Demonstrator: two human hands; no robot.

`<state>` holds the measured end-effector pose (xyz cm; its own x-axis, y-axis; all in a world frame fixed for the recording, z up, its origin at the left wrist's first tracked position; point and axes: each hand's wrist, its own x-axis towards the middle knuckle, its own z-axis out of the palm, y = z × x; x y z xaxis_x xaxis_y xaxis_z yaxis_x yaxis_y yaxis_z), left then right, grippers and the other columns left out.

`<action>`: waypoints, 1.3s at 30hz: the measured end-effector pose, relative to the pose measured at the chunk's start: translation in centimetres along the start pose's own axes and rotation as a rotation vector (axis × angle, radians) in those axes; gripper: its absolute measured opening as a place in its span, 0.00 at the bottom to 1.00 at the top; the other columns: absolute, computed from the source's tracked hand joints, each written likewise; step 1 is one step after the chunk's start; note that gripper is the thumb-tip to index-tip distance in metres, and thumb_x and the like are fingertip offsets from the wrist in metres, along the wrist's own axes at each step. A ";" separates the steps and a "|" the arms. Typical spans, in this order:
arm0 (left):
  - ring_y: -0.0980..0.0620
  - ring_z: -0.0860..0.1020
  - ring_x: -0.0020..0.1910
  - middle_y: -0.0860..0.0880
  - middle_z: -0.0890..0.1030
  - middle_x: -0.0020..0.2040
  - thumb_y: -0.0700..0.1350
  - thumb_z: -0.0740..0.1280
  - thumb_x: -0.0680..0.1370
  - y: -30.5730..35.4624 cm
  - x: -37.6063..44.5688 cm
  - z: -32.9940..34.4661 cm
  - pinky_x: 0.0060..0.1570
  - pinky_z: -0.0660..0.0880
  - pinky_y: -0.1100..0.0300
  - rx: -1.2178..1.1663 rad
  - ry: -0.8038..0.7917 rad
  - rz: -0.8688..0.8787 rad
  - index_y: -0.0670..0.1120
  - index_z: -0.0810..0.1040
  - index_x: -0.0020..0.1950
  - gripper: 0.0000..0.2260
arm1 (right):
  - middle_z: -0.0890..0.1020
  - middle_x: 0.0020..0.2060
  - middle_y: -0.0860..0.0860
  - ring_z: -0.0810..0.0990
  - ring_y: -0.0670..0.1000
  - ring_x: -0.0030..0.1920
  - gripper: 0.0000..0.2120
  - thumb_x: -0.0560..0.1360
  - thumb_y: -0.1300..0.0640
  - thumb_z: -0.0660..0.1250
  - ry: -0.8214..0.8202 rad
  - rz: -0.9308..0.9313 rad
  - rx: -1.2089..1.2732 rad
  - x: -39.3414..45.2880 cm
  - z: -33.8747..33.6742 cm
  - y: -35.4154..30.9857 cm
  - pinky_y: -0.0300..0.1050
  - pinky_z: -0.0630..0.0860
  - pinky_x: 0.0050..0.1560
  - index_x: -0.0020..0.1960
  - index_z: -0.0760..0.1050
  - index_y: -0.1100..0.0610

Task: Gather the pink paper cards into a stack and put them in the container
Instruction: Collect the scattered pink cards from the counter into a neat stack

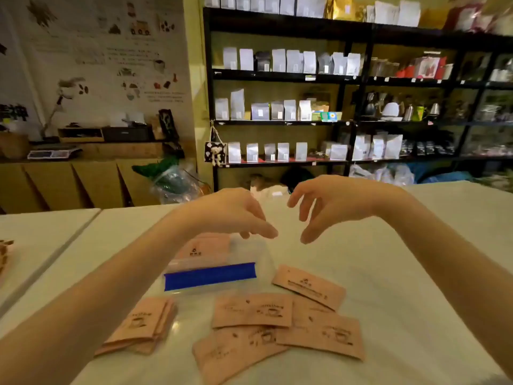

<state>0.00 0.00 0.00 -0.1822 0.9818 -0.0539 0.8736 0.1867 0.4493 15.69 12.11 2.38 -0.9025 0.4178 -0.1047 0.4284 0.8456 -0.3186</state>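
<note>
Pink paper cards lie in two groups on the white table (388, 273): a rough stack (141, 326) at lower left, edges fanned and not squared, and a loose spread (280, 320) of about five cards at lower centre and right, overlapping one another. One card of the spread (309, 286) lies tilted just right of the container. The clear plastic container (213, 262), with a blue strip (210, 276) along its near edge, sits just beyond both groups; pink cards (204, 247) show inside it through the clear wall. Bare tabletop lies open to the right and beyond the container; a seam at the left separates a second table (41, 232). Left hand (230, 212) and right hand (330, 204) hover above the container, fingers spread and drooping, holding nothing, tips near each other but apart. Black shelves (347, 79) of pouches fill the background.
</note>
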 end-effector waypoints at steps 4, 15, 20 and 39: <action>0.64 0.74 0.46 0.63 0.76 0.46 0.62 0.65 0.67 -1.2 -0.3 4.3 0.44 0.68 0.69 0.111 -0.193 0.048 0.56 0.74 0.57 0.21 | 0.78 0.44 0.40 0.77 0.40 0.44 0.29 0.56 0.41 0.74 -0.134 0.079 -0.036 -1.0 3.7 1.7 0.37 0.73 0.42 0.54 0.71 0.45; 0.60 0.67 0.54 0.57 0.71 0.61 0.58 0.70 0.65 -5.2 -1.5 10.4 0.51 0.65 0.66 0.129 -0.189 0.033 0.56 0.67 0.63 0.28 | 0.74 0.50 0.47 0.73 0.49 0.46 0.35 0.55 0.37 0.73 -0.133 0.144 -0.166 -3.7 11.7 3.7 0.43 0.71 0.43 0.58 0.70 0.50; 0.61 0.69 0.52 0.56 0.73 0.59 0.56 0.72 0.65 -5.7 -2.0 11.1 0.48 0.66 0.68 0.083 -0.065 0.022 0.56 0.69 0.62 0.27 | 0.74 0.49 0.46 0.73 0.48 0.46 0.35 0.54 0.36 0.73 -0.098 0.103 -0.147 -4.0 12.5 3.5 0.46 0.74 0.46 0.56 0.72 0.50; 0.59 0.73 0.46 0.64 0.73 0.45 0.53 0.75 0.60 -12.9 -12.4 2.1 0.42 0.69 0.66 -0.107 0.357 -0.246 0.60 0.69 0.56 0.28 | 0.68 0.57 0.37 0.67 0.39 0.56 0.26 0.55 0.39 0.72 0.122 -0.283 0.232 2.1 9.8 -4.1 0.31 0.64 0.52 0.52 0.73 0.40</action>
<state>-8.11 -14.53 -7.00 -0.5400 0.8313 0.1320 0.7364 0.3906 0.5524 11.59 6.22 -5.78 -0.9657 0.2268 0.1267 0.1287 0.8414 -0.5249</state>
